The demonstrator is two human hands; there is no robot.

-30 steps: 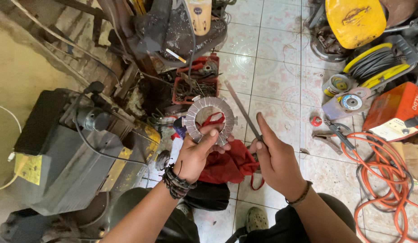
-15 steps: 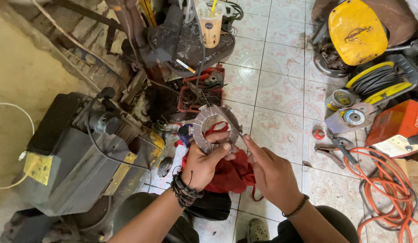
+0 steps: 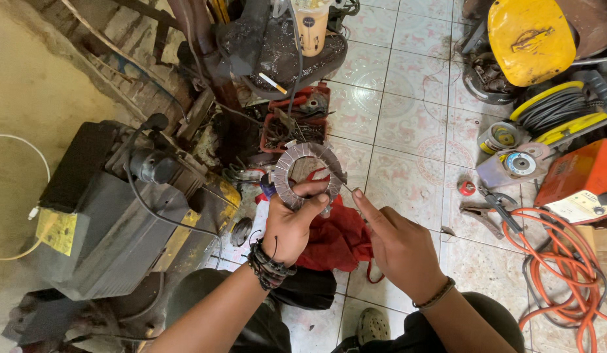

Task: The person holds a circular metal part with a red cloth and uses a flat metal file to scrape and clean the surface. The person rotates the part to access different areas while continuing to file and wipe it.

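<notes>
My left hand (image 3: 292, 227) grips a flat grey metal ring (image 3: 295, 167) with notched edges, thumb across its lower rim, holding it up over the floor. My right hand (image 3: 392, 240) holds a thin metal file (image 3: 346, 187); only a short stretch shows between my forefinger and the ring's right edge, where its tip meets the ring. A red cloth (image 3: 336, 240) lies on the tiles under both hands.
A grey machine with a yellow panel (image 3: 107, 216) stands at left. A red tray of small parts (image 3: 292, 124) lies beyond the ring. At right are pliers (image 3: 490, 206), an orange cable (image 3: 565, 261), an orange welder box (image 3: 578, 176), a yellow cable reel (image 3: 555, 108) and grinding discs (image 3: 516, 165).
My right hand has brought the file in from out at the right until its tip reaches the ring's right edge. The ring stayed in my left hand.
</notes>
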